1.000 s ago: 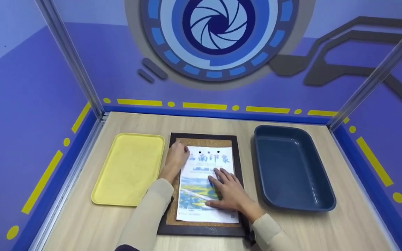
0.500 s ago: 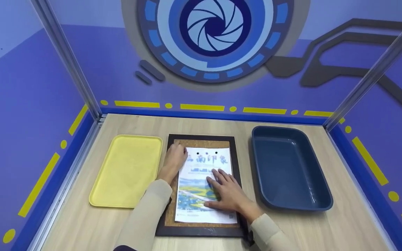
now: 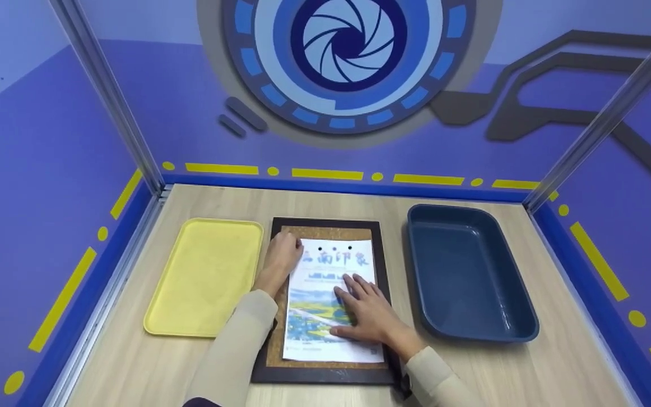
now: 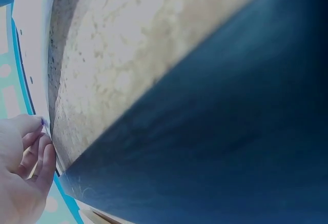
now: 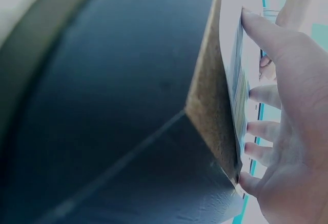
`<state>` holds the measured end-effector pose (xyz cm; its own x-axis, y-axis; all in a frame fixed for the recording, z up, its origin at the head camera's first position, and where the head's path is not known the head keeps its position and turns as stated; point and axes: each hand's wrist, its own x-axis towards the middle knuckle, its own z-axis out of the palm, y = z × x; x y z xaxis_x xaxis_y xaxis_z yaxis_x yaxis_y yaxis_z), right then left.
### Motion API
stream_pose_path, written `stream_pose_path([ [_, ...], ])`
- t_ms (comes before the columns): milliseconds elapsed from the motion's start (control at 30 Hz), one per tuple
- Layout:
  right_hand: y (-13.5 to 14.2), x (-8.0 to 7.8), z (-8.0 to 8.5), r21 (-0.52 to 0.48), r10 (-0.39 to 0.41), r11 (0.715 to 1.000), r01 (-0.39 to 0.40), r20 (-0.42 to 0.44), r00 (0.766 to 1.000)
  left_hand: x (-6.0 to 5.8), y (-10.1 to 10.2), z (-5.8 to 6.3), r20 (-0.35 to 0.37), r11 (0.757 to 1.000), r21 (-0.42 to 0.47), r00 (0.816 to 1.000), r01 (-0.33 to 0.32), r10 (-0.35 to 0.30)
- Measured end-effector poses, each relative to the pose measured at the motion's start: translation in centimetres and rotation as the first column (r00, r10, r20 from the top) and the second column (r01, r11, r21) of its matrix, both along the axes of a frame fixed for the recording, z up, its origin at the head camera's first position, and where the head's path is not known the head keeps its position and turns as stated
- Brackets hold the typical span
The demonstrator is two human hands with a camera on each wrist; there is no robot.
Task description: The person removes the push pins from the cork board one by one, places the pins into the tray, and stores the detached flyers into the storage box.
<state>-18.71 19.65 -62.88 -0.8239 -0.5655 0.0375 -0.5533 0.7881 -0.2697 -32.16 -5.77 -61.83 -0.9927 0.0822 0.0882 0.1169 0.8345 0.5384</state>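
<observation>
A white printed sheet (image 3: 334, 347) with a landscape picture lies on a dark-framed cork board (image 3: 320, 375). Dark and blue dots, like pin heads, run along its top edge. My left hand (image 3: 285, 251) is at the sheet's upper left corner, its fingers curled. In the left wrist view its thumb and fingers (image 4: 47, 157) pinch a small bluish pin-like thing at the paper; most of it is hidden. My right hand (image 3: 370, 314) rests with spread fingers on the lower right of the sheet; the right wrist view shows those fingertips (image 5: 256, 95) on the paper.
A flat yellow tray (image 3: 207, 277) lies left of the board. On the right stands a deep dark blue bin (image 3: 469, 282). Blue and purple panels (image 3: 325, 152) close off the back and sides of the wooden table (image 3: 229, 198).
The head view has shifted slightly. Both hands hold their places on the sheet, with no other visible movement.
</observation>
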Motion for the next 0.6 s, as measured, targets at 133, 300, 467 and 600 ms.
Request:
stream_pose_path([
  [133, 0.07, -0.06, 0.03, 0.003, 0.005, 1.0, -0.005, -0.02, 1.0, -0.05, 0.0, 0.06, 0.0, 1.0, 0.017, 1.0, 0.007, -0.007],
  [300, 0.0, 0.0, 0.1, -0.001, 0.009, 1.0, -0.009, -0.023, 1.0, -0.09, -0.1, 0.03, 0.005, 0.999, 0.032, 1.0, 0.0, 0.0],
  [467, -0.09, 0.07, 0.12, 0.003, 0.003, 1.0, -0.003, -0.012, 1.0, 0.01, -0.17, -0.06, 0.016, 0.999, 0.044, 1.0, -0.008, 0.008],
  [600, -0.13, 0.1, 0.14, 0.003, -0.002, 1.0, 0.002, -0.009, 1.0, 0.11, -0.19, -0.15, 0.006, 0.999, 0.045, 1.0, -0.004, 0.004],
])
